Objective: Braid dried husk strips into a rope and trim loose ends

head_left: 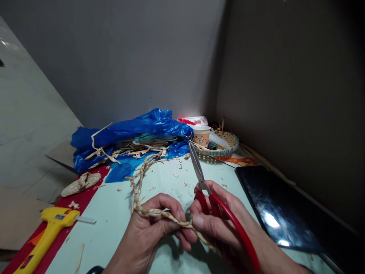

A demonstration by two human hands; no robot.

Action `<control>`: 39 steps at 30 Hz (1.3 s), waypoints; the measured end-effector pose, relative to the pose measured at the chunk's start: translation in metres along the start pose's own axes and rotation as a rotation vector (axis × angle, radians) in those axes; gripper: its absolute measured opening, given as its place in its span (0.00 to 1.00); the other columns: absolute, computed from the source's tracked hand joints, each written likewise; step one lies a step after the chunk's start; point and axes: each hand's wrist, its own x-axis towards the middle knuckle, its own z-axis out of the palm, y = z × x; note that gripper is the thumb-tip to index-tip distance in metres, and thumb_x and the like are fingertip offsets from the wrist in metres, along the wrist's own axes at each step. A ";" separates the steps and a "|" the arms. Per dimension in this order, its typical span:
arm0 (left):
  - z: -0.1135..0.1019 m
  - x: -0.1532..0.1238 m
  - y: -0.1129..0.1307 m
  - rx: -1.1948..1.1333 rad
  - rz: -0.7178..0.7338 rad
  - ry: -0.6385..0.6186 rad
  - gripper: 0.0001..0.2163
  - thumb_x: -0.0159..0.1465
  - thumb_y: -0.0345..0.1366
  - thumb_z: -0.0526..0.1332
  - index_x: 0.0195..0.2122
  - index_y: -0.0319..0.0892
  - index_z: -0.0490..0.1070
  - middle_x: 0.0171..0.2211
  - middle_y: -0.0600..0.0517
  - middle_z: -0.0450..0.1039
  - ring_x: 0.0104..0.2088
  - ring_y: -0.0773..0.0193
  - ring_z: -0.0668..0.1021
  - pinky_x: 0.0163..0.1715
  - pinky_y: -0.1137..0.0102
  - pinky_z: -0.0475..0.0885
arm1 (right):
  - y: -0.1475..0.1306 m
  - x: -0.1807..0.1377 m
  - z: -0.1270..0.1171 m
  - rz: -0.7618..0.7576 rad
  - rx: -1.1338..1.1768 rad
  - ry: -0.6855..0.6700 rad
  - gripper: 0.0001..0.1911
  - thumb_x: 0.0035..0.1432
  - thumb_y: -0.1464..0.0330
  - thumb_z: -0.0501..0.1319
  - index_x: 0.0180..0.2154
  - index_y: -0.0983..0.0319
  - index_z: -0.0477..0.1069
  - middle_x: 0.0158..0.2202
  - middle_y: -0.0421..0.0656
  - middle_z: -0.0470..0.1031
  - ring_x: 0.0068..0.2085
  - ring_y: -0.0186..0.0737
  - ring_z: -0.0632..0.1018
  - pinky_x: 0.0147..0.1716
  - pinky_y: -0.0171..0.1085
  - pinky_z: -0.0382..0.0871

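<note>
A braided straw cord (171,217) runs across both hands and bends back along the table behind my left hand. My left hand (158,224) is closed on the braid, its thumb and fingers pinching it near the middle of the view. My right hand (221,215) grips red-handled scissors (196,165), blades pointing up and away and seemingly shut. The right thumb and a fingertip also pinch the braid close to the left fingers. Past the right thumb, the cord's end passes under the scissors' handle, where it is partly hidden.
A yellow glue gun (55,228) and a small woven straw slipper (81,184) lie on the left. Behind are a blue plastic bag (128,129) of straw and a basket (219,153) with a paper cup (201,136). A glossy black panel (279,209) lies right.
</note>
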 end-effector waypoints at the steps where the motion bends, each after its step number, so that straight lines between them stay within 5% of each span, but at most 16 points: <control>1: -0.001 0.000 0.002 -0.012 -0.004 0.005 0.05 0.60 0.29 0.66 0.27 0.41 0.75 0.24 0.53 0.79 0.24 0.65 0.81 0.27 0.73 0.75 | -0.002 0.000 0.000 -0.009 -0.020 0.032 0.23 0.52 0.64 0.69 0.42 0.59 0.57 0.30 0.35 0.69 0.25 0.29 0.64 0.23 0.30 0.56; 4: -0.003 -0.001 0.008 -0.043 0.003 0.027 0.05 0.60 0.27 0.65 0.27 0.41 0.75 0.25 0.54 0.78 0.24 0.67 0.81 0.28 0.75 0.75 | -0.013 -0.001 -0.004 -0.035 -0.123 0.079 0.23 0.50 0.62 0.70 0.41 0.58 0.59 0.29 0.35 0.68 0.25 0.30 0.64 0.23 0.29 0.58; 13: -0.012 -0.004 0.024 -0.104 0.052 0.041 0.07 0.61 0.25 0.63 0.28 0.41 0.75 0.29 0.56 0.74 0.25 0.70 0.78 0.26 0.77 0.76 | -0.023 -0.003 -0.018 -0.001 -0.747 -0.089 0.13 0.46 0.62 0.69 0.34 0.57 0.71 0.24 0.36 0.66 0.28 0.36 0.66 0.23 0.31 0.59; 19: -0.015 -0.002 0.028 -0.099 0.101 0.041 0.07 0.61 0.22 0.62 0.29 0.40 0.75 0.29 0.55 0.74 0.25 0.71 0.77 0.25 0.78 0.76 | -0.008 -0.010 -0.021 -0.005 -0.775 -0.003 0.18 0.44 0.61 0.69 0.39 0.54 0.74 0.32 0.40 0.74 0.29 0.41 0.73 0.26 0.33 0.68; 28: -0.017 -0.002 0.030 -0.123 0.098 0.032 0.04 0.58 0.25 0.66 0.28 0.39 0.76 0.27 0.55 0.74 0.25 0.71 0.77 0.26 0.78 0.76 | 0.007 -0.014 -0.036 -0.206 -0.895 0.084 0.22 0.40 0.53 0.72 0.40 0.51 0.76 0.31 0.41 0.74 0.26 0.39 0.72 0.25 0.33 0.69; 39: -0.017 0.000 0.028 -0.080 0.102 0.017 0.05 0.59 0.24 0.65 0.28 0.38 0.75 0.27 0.55 0.73 0.25 0.70 0.76 0.26 0.77 0.75 | -0.013 -0.010 -0.021 -0.080 -1.064 0.048 0.15 0.45 0.52 0.69 0.31 0.54 0.78 0.26 0.42 0.72 0.26 0.39 0.71 0.23 0.32 0.66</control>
